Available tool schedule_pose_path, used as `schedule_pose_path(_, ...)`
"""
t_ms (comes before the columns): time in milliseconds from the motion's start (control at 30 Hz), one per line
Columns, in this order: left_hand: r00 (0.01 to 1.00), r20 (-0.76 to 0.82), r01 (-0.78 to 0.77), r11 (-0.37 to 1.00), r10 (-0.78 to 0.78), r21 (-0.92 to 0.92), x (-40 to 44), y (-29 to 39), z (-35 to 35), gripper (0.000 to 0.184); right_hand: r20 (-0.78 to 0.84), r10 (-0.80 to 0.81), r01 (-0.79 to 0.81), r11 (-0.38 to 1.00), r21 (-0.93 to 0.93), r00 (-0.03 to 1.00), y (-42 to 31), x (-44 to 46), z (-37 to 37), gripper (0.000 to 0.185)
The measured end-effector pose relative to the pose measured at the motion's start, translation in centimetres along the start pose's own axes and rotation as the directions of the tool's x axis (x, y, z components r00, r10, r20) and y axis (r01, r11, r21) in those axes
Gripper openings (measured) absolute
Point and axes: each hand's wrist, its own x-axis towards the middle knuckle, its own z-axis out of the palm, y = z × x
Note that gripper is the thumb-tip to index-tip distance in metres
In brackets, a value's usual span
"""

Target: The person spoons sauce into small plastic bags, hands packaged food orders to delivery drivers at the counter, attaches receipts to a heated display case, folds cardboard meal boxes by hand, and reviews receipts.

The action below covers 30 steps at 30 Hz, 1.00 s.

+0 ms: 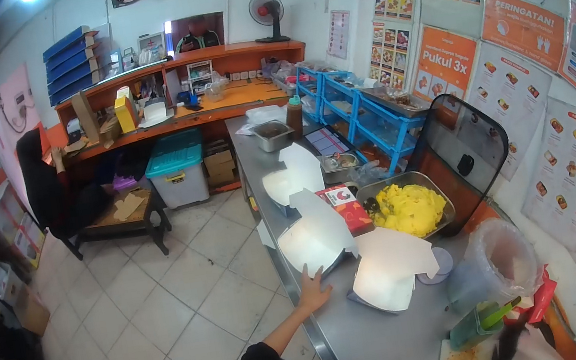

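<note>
My left hand [313,293] rests by the near edge of a white paper food box [313,242], its fingers stretched apart and touching the box's rim or very close to it. That box has its lid raised. Nearer to me stands another open white box [388,281], and farther along is a third open box [292,179]. A red box [348,210] sits between them and a metal tray [447,221] of yellow food [409,209]. At the lower right is a pale, blurred shape beside a green container [474,325]; I cannot make out whether it is my right hand.
The steel counter [381,342] runs away from me. Along the wall side stand a plastic-lined bin [493,260], a dark mesh cover [464,141] and blue racks [376,121]. A sauce bottle [294,115] is farther back. On the left, another person [48,188] sits by a low table [123,210].
</note>
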Motion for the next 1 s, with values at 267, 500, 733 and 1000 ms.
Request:
schedule_pose_path(267, 0.988, -0.134, 0.062, 0.993, -0.075, -0.099, -1.0, 1.5, -1.1, 0.074, 0.055, -0.260, 0.243, 0.945, 0.217, 0.964, -14.5, -1.5, -0.8, 0.030)
schedule_pose_path(500, 0.944, -0.329, -0.009, 0.998, -0.014, -0.070, -0.9, 3.0, -4.2, 0.072, 0.000, -0.664, 0.654, 0.737, 0.171, 0.748, -32.8, -7.8, -3.0, 0.019)
schedule_pose_path(733, 0.810, 0.236, 0.127, 0.232, 0.537, -0.964, 4.1, 6.6, -21.0, 0.050, 0.078, -0.938, 0.725, 0.311, 0.615, 0.336, -50.3, -16.3, -3.4, 0.011)
schedule_pose_path(1000, 0.758, 0.495, 0.543, 0.009, 0.425, -0.839, 3.5, 3.1, -37.9, 0.054, -0.317, -0.931, 0.446, -0.365, 0.817, -0.181, -66.1, -29.8, 3.1, 0.027)
